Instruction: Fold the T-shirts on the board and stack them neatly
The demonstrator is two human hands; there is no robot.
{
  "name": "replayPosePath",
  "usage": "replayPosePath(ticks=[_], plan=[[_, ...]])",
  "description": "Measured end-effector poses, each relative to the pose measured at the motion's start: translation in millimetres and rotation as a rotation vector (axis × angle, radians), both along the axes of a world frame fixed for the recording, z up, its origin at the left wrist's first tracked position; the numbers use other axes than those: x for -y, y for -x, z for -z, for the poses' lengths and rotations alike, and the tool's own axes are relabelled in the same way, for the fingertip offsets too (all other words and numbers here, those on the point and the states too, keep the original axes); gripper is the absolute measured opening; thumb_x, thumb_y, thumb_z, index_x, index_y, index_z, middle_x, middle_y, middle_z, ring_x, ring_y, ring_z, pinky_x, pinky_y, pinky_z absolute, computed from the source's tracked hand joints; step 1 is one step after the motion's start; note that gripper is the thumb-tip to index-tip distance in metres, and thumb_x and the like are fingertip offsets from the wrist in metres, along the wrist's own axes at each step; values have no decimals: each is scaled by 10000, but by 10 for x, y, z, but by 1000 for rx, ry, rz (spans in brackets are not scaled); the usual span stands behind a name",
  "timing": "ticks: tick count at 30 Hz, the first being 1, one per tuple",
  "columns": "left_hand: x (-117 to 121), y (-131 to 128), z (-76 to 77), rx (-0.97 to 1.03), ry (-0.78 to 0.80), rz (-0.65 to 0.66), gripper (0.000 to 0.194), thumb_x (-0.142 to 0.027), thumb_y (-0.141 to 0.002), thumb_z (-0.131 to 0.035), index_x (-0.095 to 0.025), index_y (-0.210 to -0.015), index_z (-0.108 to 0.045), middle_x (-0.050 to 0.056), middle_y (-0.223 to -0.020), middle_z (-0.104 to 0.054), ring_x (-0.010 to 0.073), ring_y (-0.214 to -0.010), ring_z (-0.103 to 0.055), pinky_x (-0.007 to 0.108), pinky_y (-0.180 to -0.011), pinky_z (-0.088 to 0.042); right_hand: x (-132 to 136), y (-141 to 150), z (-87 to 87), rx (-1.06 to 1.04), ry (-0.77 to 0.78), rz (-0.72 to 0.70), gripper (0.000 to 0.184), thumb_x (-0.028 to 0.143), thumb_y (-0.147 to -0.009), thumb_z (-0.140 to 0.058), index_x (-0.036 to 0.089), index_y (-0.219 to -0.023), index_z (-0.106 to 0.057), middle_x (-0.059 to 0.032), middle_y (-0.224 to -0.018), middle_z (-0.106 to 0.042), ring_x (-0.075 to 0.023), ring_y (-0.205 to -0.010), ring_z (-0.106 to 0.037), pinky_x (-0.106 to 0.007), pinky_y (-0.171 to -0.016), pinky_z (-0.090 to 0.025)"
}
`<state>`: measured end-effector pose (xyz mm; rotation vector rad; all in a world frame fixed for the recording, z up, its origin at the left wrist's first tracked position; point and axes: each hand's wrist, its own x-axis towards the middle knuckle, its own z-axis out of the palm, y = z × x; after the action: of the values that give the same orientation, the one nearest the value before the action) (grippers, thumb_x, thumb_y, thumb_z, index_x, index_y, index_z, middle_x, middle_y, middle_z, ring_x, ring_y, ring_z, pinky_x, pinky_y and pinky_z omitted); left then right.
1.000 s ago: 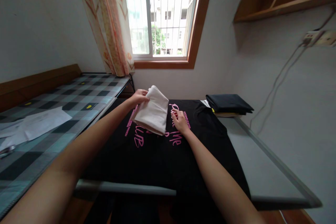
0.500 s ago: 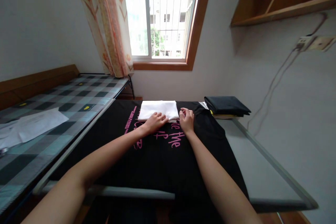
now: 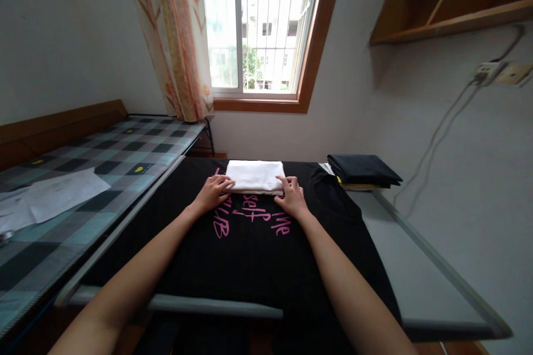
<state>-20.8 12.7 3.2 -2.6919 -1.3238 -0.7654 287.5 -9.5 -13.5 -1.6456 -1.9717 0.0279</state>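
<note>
A folded white cloth lies flat as a neat rectangle near the far edge of the table. Beneath it a black T-shirt with pink lettering is spread out, hanging over the front edge. My left hand pinches the cloth's near left corner, fingers on top. At the near right corner, my right hand grips the cloth between thumb and fingers. The cloth's underside is hidden.
The light grey table has a raised edge strip. A black folded item sits on papers at the back right. To the left is a bed with a checked cover and white papers. A wooden shelf juts out at upper right.
The white cloth went from raised and tilted in my left hand to lying flat on the T-shirt. My left hand then slid left to its left corner; my right hand took the right corner.
</note>
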Motion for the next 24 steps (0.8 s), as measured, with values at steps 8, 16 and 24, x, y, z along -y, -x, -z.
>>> replayPosePath(ticks=[8,16,24], plan=[[-15,50,12,0,-24,8,286,-246,-877,-594,-284,-1146,-683,75,-1164,-645,254,-1108,-552,454,-985,-413,93,66,-112,-32,1,220,232,365,-759,-644,209,-904,-553,-89,-1055,-518,-257,-969,-557,-396,-843,-399],[-34,40,156,152,-5,-34,245,-230,-864,-624,-225,-1098,-693,66,-1101,-615,207,-946,-632,396,-885,-511,143,64,-217,-106,127,360,344,541,-807,-622,206,-729,-650,-73,-932,-668,-278,-973,-571,-431,-867,-339],[-32,28,160,203,1,24,351,-116,-799,-619,-236,-1126,-663,50,-1104,-574,192,-970,-622,364,-907,-530,119,83,-184,-235,121,385,325,524,-765,-665,222,-853,-747,-115,-1144,-639,-348,-1065,-543,-479,-876,-378]])
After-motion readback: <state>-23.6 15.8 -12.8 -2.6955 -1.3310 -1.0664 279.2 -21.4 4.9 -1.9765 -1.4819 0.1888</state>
